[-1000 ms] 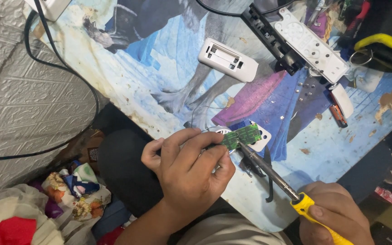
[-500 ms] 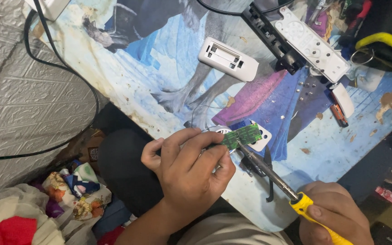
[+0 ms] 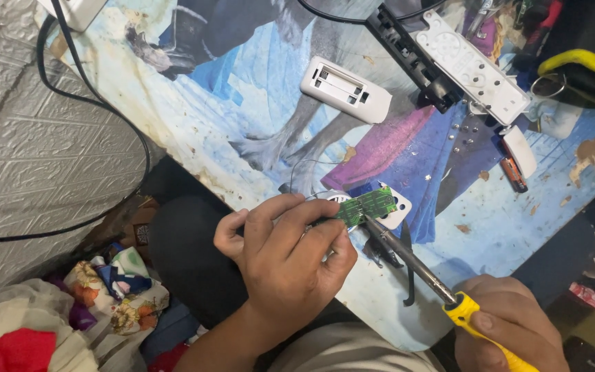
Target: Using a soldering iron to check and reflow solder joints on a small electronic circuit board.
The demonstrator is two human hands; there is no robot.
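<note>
- Left hand: fingers curled together and pinched on a small green rectangular circuit board, held at its near end just above the table edge
- Small green rectangular circuit board: tilted slightly, lying over a white rounded plastic casing piece on the table; whether board and casing touch cannot be told
- Right hand: closed in a fist round the yellow handle of a soldering iron at the lower right corner
- Soldering iron: yellow grip, long dark metal shaft slanting up and left, tip resting at the lower right edge of the green board
- Table: covered in a worn blue printed sheet with a dark animal figure and a purple patch, surface chipped and stained
- White rectangular plastic housing with slotted openings: lying flat near the middle of the table, well apart from both hands
- Long white remote-control shell with rows of round holes: at the upper right, beside a black elongated plastic part
- Small orange and black cylindrical cell: right of the purple patch, just beside a white oval cover
- Black cable: running from the top left down along a grey textured wall panel
- Heap of coloured cloth: below the table at lower left, red and floral pieces
</note>
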